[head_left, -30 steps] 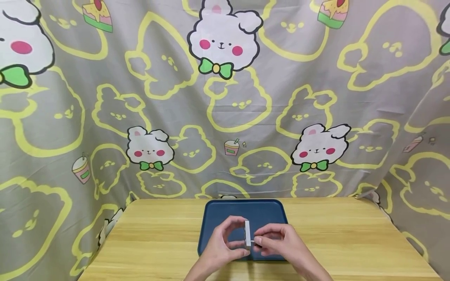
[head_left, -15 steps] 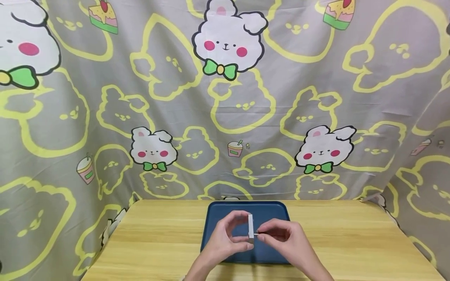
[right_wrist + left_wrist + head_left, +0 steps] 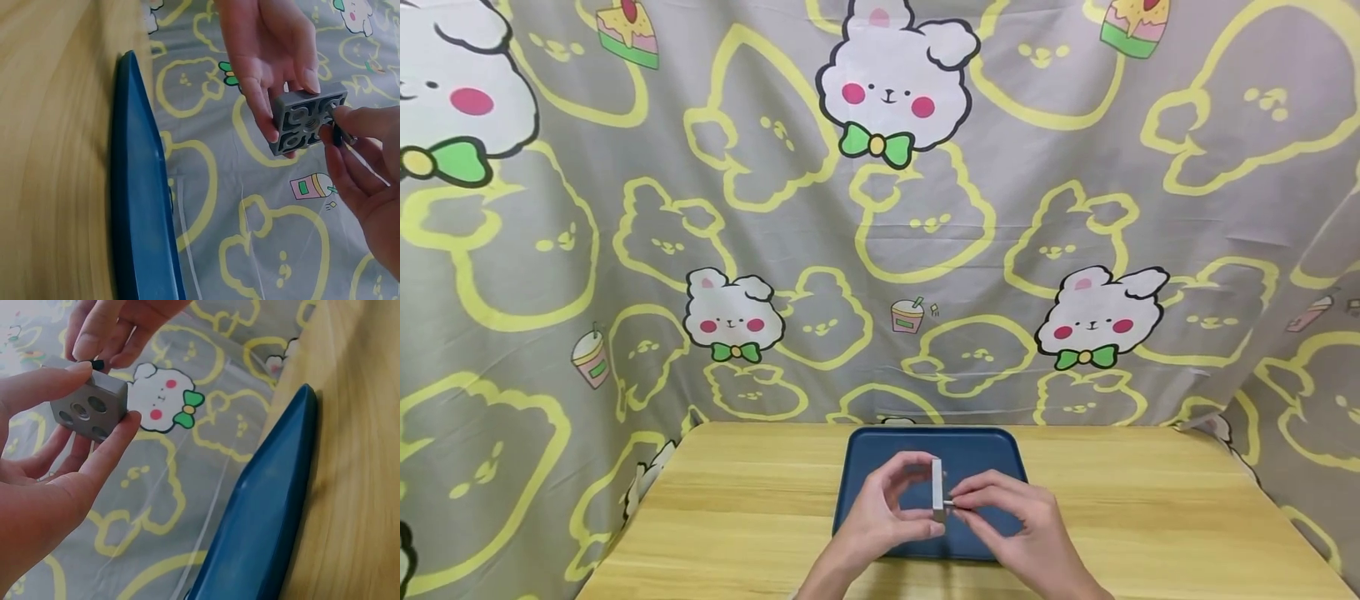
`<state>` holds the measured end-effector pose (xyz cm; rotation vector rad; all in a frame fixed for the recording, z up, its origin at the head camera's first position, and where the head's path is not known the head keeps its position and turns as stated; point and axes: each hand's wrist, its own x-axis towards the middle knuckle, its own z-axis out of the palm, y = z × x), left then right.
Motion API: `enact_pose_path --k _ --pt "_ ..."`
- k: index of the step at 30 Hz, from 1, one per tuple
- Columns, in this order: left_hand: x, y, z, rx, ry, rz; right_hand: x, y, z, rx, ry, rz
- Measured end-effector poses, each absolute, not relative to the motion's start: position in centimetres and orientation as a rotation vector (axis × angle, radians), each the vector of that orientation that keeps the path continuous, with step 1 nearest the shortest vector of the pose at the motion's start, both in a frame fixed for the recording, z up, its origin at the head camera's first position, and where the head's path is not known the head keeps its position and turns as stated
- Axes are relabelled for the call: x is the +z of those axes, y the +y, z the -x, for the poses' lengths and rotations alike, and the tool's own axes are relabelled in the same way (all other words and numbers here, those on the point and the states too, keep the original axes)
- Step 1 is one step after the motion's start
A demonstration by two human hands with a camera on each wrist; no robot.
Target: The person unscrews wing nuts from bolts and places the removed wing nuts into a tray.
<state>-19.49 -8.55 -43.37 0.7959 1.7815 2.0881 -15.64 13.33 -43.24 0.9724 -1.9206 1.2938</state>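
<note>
Over the tray, my left hand (image 3: pixel 880 512) holds a square grey block (image 3: pixel 937 483) on edge, with the thumb below and fingers above. Round holes show in the block's face (image 3: pixel 78 407) in the left wrist view. Recessed circles mark its other face (image 3: pixel 297 119) in the right wrist view. From the right, my right hand (image 3: pixel 1026 517) pinches a thin metal pin (image 3: pixel 949 503) between thumb and fingers, at the recessed face. Something small and dark (image 3: pixel 98 364) shows beside those fingertips; the fingers hide most of the pin, so its exact kind is unclear.
A dark blue tray (image 3: pixel 981 454) with a raised rim lies on the wooden table (image 3: pixel 1112 483), beneath both hands. Behind the table and at its sides hangs a grey cloth (image 3: pixel 820 208) printed with rabbits and yellow outlines.
Both hands and the block have risen slightly. The right fingers have shifted their grip on the pin, the thumb now lower and the index finger straighter. The head view has turned slightly left.
</note>
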Motion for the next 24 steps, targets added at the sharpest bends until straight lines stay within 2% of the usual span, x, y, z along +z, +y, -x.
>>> enact_pose_path --k 5,10,18,24 --pt "-43.5 -8.8 19.4 2.096 1.771 -0.798 -43.8 13.0 15.8 1.229 -1.857 -1.017" --pt "-43.5 -8.8 19.3 2.092 1.778 -0.791 -43.3 13.1 15.1 1.336 -1.948 -0.940" --pt "-43.6 -8.4 19.0 2.061 1.831 -0.806 -42.2 14.5 14.8 2.039 -2.312 -0.377" --pt "-43.8 -8.0 18.9 2.039 1.863 -0.854 -42.6 15.4 15.5 2.491 -2.304 -0.241"
